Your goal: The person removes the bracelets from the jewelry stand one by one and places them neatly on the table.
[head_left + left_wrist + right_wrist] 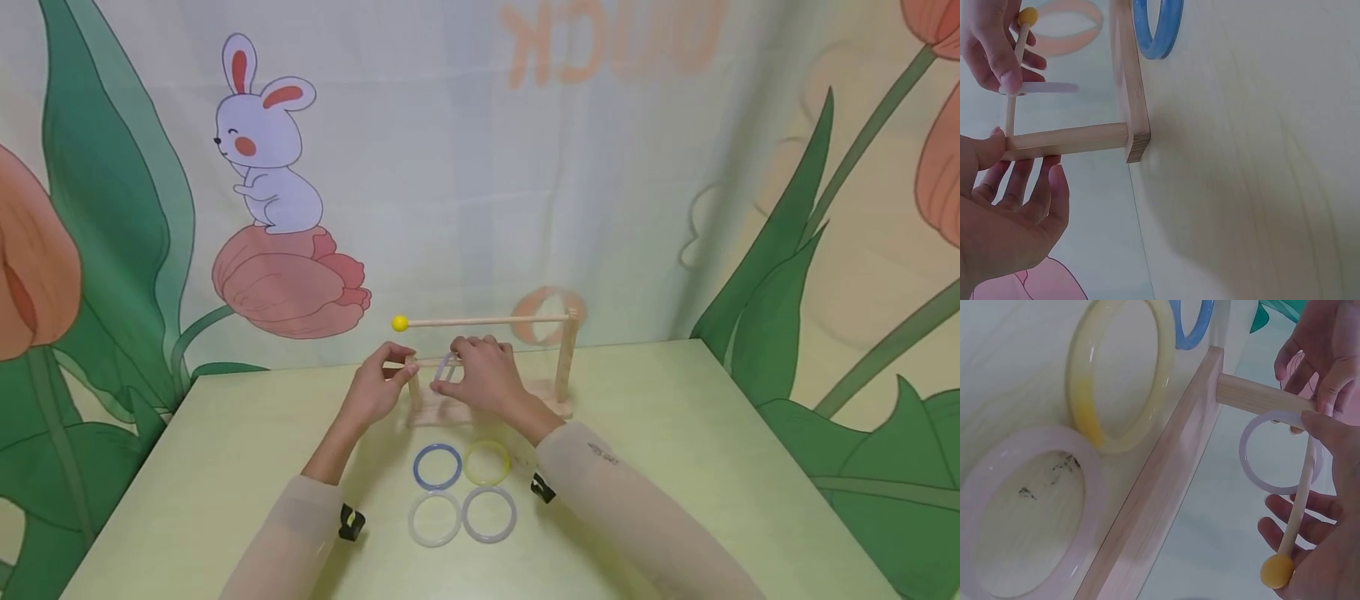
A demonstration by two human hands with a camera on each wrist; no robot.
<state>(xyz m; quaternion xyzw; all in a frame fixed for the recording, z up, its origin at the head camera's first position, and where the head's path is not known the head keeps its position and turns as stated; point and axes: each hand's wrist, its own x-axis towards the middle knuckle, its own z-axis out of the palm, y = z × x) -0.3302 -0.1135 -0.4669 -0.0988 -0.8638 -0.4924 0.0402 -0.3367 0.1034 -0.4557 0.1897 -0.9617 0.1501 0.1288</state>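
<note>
A wooden stand (487, 412) has a short left post (1066, 140) bearing a yellow-ended rod (1297, 512). My left hand (372, 386) grips the top of that post, thumb on the near side and fingers beyond it. My right hand (487, 372) pinches a pale lilac ring (1244, 456) between thumb and fingers. The ring hangs around the lower rod, close to the short post. Above both hands, a longer upper rod (487, 320) runs from the tall right post (566, 358) to a yellow ball (400, 323); it carries no ring.
In front of the stand lie a blue ring (416, 479), a yellow ring (508, 463), a whitish ring (411, 525) and a greyish ring (513, 525). A pinkish ring (1091, 487) lies beside the yellow one. A printed curtain (450, 167) hangs behind the table (675, 417).
</note>
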